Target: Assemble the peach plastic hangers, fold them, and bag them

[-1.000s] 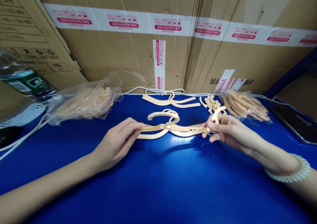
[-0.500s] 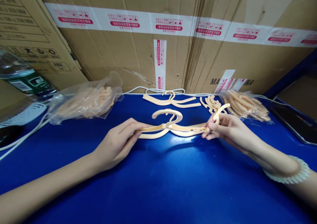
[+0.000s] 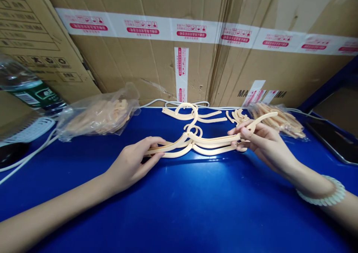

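A cream plastic clothes hanger [image 3: 215, 140] is raised slightly in front of me, its hook pointing up and away. My left hand [image 3: 125, 165] is closed around the end of its left arm. At the other end, my right hand [image 3: 265, 144] pinches the tip of the right arm. A loose curved cream piece [image 3: 264, 119] sticks out from between my right thumb and fingers. Just beneath, another cream hanger [image 3: 212, 152] is partly covered by the held one; whether my fingers touch it I cannot tell.
More cream hangers [image 3: 208, 115] lie behind, beside a small pile of curved pieces [image 3: 239, 115]. Plastic bags of parts stand left [image 3: 95, 116] and right [image 3: 282, 120]. A bottle [image 3: 36, 92], white cables, a dark mouse [image 3: 13, 154], a phone [image 3: 332, 137] and cardboard boxes [image 3: 140, 59] surround the blue table [image 3: 195, 208].
The held hanger has tilted, so its hook now rises upright instead of lying toward me. My left hand has shifted slightly left, and the loose curved piece has moved right with my right hand.
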The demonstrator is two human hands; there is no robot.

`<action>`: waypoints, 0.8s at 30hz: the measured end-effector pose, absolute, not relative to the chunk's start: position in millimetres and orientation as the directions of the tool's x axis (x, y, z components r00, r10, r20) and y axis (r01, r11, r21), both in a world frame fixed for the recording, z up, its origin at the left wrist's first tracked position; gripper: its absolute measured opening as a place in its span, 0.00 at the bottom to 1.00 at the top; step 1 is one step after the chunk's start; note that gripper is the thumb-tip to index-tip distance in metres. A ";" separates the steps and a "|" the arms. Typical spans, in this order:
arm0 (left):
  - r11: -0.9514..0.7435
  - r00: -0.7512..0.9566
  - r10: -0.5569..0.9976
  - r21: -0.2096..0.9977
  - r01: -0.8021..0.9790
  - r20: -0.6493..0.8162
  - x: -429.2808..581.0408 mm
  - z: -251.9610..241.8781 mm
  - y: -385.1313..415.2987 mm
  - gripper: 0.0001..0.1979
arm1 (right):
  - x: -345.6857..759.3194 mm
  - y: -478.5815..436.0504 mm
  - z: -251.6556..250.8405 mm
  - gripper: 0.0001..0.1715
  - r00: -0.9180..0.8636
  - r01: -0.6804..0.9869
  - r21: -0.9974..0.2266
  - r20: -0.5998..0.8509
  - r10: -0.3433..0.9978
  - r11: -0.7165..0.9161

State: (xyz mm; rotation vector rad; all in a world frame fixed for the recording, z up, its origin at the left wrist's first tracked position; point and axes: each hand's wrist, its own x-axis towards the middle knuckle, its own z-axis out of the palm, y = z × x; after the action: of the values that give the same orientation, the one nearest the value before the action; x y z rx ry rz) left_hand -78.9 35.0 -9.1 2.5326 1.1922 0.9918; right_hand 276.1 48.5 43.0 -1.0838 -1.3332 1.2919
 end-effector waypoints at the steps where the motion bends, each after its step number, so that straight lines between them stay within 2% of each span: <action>1: -0.676 0.468 0.729 0.416 0.608 0.500 -78.7 -8.5 34.9 0.11 | 278.7 51.1 44.3 0.13 -0.149 -0.026 -0.997 0.071 0.986 0.068; 3: -0.699 0.484 0.710 0.423 0.577 0.512 -78.1 -7.3 34.6 0.11 | 285.8 58.0 48.1 0.12 -0.116 -0.042 -0.994 0.102 0.988 0.098; 7: -0.710 0.495 0.702 0.442 0.548 0.513 -77.6 -4.9 35.6 0.10 | 309.7 74.7 58.6 0.14 -0.091 -0.026 -0.997 0.072 0.993 0.069; 11: -0.776 0.535 0.613 0.316 0.545 0.581 -80.1 -3.2 39.3 0.06 | 341.1 86.9 68.4 0.14 -0.290 0.195 -0.978 0.013 0.957 0.072; 13: -0.799 0.571 0.571 0.241 0.551 0.590 -81.9 -2.4 40.2 0.04 | 353.2 90.7 72.1 0.14 -0.417 0.364 -0.926 -0.065 0.906 0.101; 16: -0.823 0.636 0.531 0.165 0.543 0.560 -83.8 -1.1 39.1 0.05 | 361.1 94.1 75.4 0.11 -0.540 0.554 -0.799 -0.131 0.831 0.234; 20: -0.848 0.690 0.493 0.114 0.518 0.529 -83.8 -1.1 37.3 0.05 | 358.4 94.1 75.1 0.08 -0.608 0.627 -0.692 -0.149 0.780 0.357; 24: -0.854 0.696 0.484 0.113 0.508 0.530 -83.1 -2.9 38.0 0.04 | 354.2 91.3 71.9 0.16 -0.571 0.726 -0.582 -0.215 0.793 0.365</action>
State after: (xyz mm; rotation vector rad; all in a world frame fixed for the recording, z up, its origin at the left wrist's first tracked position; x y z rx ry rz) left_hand -83.1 38.0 -2.9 2.9319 0.8586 0.8976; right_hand 354.2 91.3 71.9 -1.4014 -2.5099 0.9874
